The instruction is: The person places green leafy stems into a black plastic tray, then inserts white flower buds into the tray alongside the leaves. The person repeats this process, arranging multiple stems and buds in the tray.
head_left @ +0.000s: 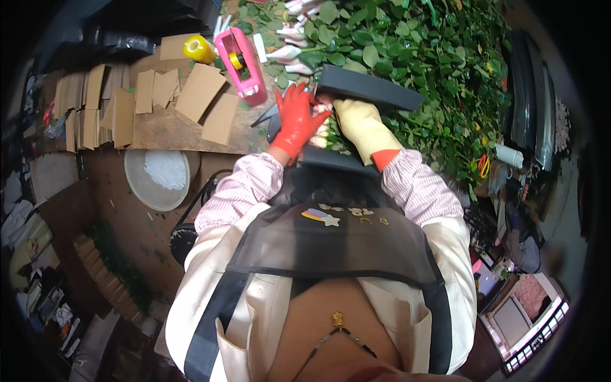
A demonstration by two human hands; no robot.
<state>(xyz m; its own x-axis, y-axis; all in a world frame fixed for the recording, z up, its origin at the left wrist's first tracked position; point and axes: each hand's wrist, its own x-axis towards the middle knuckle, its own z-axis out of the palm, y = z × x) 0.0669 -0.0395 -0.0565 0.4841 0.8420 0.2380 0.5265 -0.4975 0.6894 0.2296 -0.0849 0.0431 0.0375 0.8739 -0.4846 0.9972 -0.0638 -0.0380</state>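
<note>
Several pale pink blooms (pixel 321 136) lie just above the middle of the frame, between the left hand (pixel 295 122) in a red glove and the right hand (pixel 363 125) in a cream one. The left fingers are extended and parted, pointing toward the top, with the thumb against the blooms. The right fingers bend in at the blooms' other side; their tips are hidden, so I cannot tell whether they grasp anything. One dark grey panel (pixel 372 88) slants above the right hand, and a lower grey panel (pixel 337 159) lies below the blooms.

A heap of green leaves (pixel 439 83) fills the upper right, with pale wrapped bundles (pixel 286 53) along its left edge at top centre. In the upper left, the wooden table (pixel 168 132) carries a pink tape dispenser (pixel 254 90), a yellow tape roll (pixel 199 49) beside it and cardboard pieces (pixel 200 92). Below the table's edge, left of centre, a round tub (pixel 137 184) holds white bits (pixel 164 169).
</note>
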